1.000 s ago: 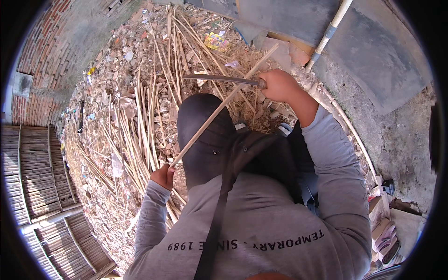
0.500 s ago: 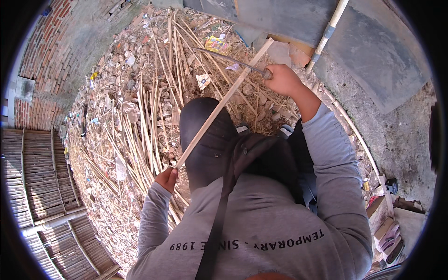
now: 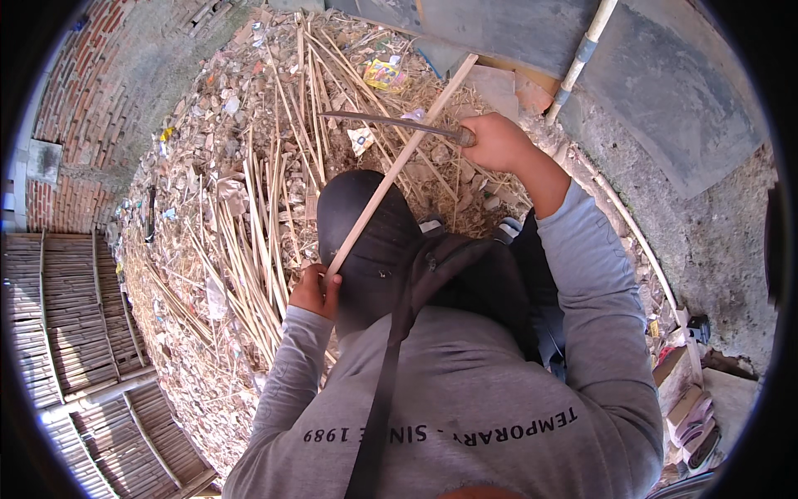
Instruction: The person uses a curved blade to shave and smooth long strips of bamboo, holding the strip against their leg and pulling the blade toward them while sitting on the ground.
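A long pale bamboo strip (image 3: 391, 179) runs slantwise over my left knee. My left hand (image 3: 315, 290) is closed round its near end, beside the thigh. In my right hand (image 3: 492, 141) I grip the handle of a long, thin, slightly curved knife (image 3: 378, 120). Its blade points left and crosses the strip toward the far end; whether it lies above or touches the wood all along is hard to tell. The strip's far end sticks out past the blade.
Cut bamboo strips (image 3: 266, 237) lie in a loose bundle at left, with more strips (image 3: 309, 91) ahead on the rubble. A yellow wrapper (image 3: 384, 75) lies there too. Grey panels (image 3: 665, 91) and a pole (image 3: 585, 54) stand at far right, a bamboo slat wall (image 3: 71, 312) at left.
My left hand has moved right and up with the strip, against my knee. The knife's tip has swung nearer and left, and my right hand has shifted slightly left.
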